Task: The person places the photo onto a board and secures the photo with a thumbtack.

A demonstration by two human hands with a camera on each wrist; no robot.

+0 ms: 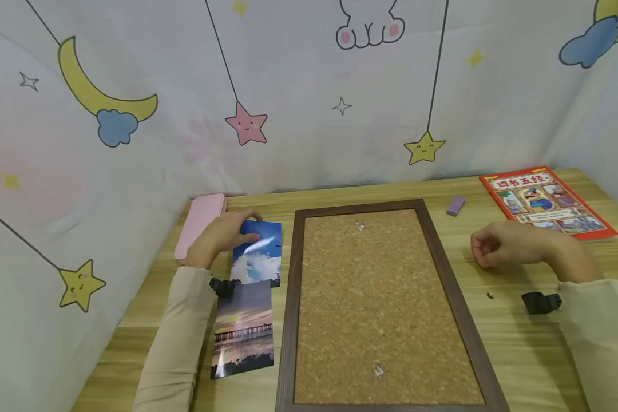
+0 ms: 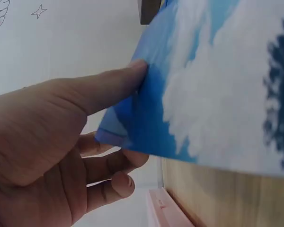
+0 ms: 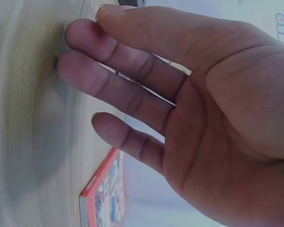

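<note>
My left hand (image 1: 228, 232) pinches the upper left edge of a glossy photo of blue sky and clouds (image 1: 257, 264). In the left wrist view the thumb presses on the front of the cloud photo (image 2: 217, 90), which is lifted and bent at that edge. Below it lies a sunset photo with a pier (image 1: 244, 343), partly overlapping. To their right is a brown-framed cork board (image 1: 376, 297). My right hand (image 1: 515, 245) hovers low over the table right of the board, fingers loosely curled. In the right wrist view nothing shows in the right hand (image 3: 180, 104).
A pink case (image 1: 199, 220) lies at the back left, beside the left hand. Behind the right hand are a purple block (image 1: 455, 205) and a red-edged book (image 1: 546, 200). One tiny dark item (image 1: 490, 295) sits near the board's right edge. A patterned curtain (image 1: 309, 143) closes the back.
</note>
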